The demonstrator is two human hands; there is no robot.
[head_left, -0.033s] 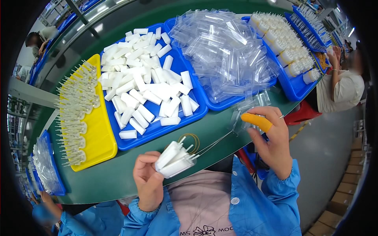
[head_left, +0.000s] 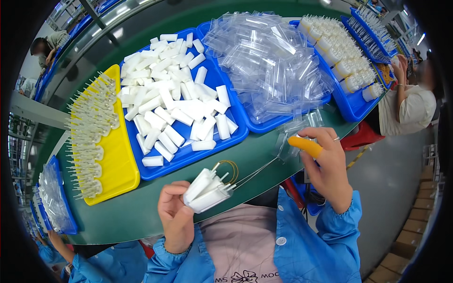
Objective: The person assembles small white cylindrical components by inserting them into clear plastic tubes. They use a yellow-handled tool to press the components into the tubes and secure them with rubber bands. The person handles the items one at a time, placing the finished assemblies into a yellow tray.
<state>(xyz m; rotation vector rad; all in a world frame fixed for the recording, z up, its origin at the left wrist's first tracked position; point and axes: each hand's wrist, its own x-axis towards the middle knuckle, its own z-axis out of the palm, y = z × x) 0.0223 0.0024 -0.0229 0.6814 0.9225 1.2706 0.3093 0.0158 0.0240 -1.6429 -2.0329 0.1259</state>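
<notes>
Caps of white plastic [head_left: 206, 191], bunched in the left hand [head_left: 175, 216] above the green table [head_left: 141, 207], look light, stiff and slick, best pinched along their sides. The right hand [head_left: 325, 165], an orange cot on one finger, pinches a thin clear sleeve [head_left: 296, 132]; its edges are hard to make out.

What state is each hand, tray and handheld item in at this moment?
left hand: closed on a bundle of white tubes
right hand: pinching a clear bag, orange cot on one finger
middle blue tray: heaped with loose white tubes
yellow tray: rows of sticks
</notes>
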